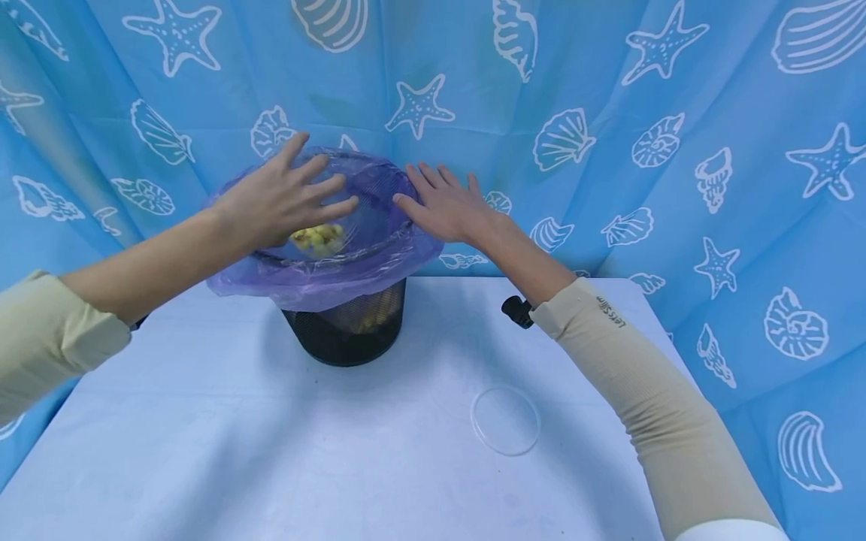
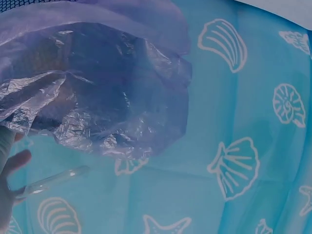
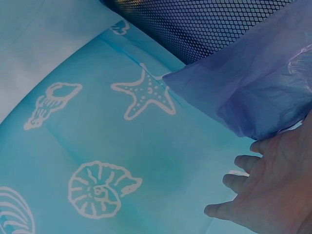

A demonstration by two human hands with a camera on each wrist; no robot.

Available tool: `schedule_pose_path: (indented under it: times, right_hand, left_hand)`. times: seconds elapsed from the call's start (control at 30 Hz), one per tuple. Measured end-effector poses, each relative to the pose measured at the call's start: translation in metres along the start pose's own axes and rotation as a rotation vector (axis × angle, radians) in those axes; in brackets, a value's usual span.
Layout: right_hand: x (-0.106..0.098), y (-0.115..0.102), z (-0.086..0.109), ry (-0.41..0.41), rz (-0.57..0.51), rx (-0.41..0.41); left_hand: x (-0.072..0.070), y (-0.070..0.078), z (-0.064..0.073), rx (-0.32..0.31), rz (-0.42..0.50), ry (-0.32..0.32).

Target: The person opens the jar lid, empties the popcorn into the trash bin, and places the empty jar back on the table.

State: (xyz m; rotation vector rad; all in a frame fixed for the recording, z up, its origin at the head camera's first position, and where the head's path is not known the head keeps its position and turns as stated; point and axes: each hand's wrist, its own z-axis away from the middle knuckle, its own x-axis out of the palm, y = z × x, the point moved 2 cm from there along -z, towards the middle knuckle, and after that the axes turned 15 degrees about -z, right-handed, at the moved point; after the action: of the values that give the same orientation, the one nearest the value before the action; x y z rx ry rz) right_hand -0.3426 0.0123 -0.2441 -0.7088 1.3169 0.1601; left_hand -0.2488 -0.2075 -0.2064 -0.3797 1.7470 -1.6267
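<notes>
A black mesh waste bin point(image 1: 345, 338) stands on the table, lined with a purple plastic bag point(image 1: 325, 282) folded out over its rim. Above the bag's mouth my left hand point(image 1: 284, 195) spreads its fingers. Below it, inside the bag, show yellow pieces point(image 1: 318, 239). My right hand point(image 1: 449, 207) lies at the bin's right rim with fingers straight, the thumb over the bag's edge. In the right wrist view its fingertips point(image 3: 246, 163) stick out beyond the bag. A clear shiny strip point(image 2: 56, 180) shows by the left fingers in the left wrist view.
A thin clear ring-shaped outline point(image 1: 506, 419) lies on the white table point(image 1: 379, 466). A small black object point(image 1: 517, 311) is beside the right forearm. Behind the bin hangs a blue curtain point(image 1: 467, 45) with white shell and starfish prints.
</notes>
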Motion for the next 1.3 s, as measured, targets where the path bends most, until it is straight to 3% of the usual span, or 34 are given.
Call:
schedule_pose_path:
  times: [0.4,0.6,0.7,0.77,0.83,0.93,1.07,1.17,1.3]
  right_hand:
    - [0.001,0.002,0.003,0.004,0.008,-0.015]
    - [0.002,0.002,0.005,-0.002,0.015,-0.030]
    - [0.001,0.001,0.006,0.000,0.015,-0.038]
    - [0.000,0.002,0.007,0.005,0.014,-0.042]
    - [-0.001,0.002,0.008,0.011,0.009,-0.045]
    - [-0.003,0.004,0.011,0.030,-0.007,-0.054]
    - [-0.006,0.007,0.015,0.066,-0.053,-0.081]
    - [-0.009,0.010,0.020,0.104,-0.099,-0.118]
    - [-0.014,0.015,0.033,0.183,-0.162,-0.157]
  left_hand:
    - [-0.006,-0.001,-0.002,0.032,-0.033,-0.014]
    - [-0.011,-0.004,0.006,-0.037,0.006,-0.006]
    - [-0.015,-0.006,0.012,-0.130,0.056,0.048]
    - [-0.019,-0.009,0.016,-0.212,0.145,0.067]
    - [-0.023,-0.013,0.021,-0.305,0.284,0.041]
    - [-0.026,-0.020,0.032,-0.443,0.445,-0.048]
    - [-0.026,-0.028,0.054,-0.606,0.566,-0.161]
    - [-0.026,-0.031,0.075,-0.750,0.698,-0.193]
    - [-0.026,-0.027,0.105,-0.954,0.953,-0.144]
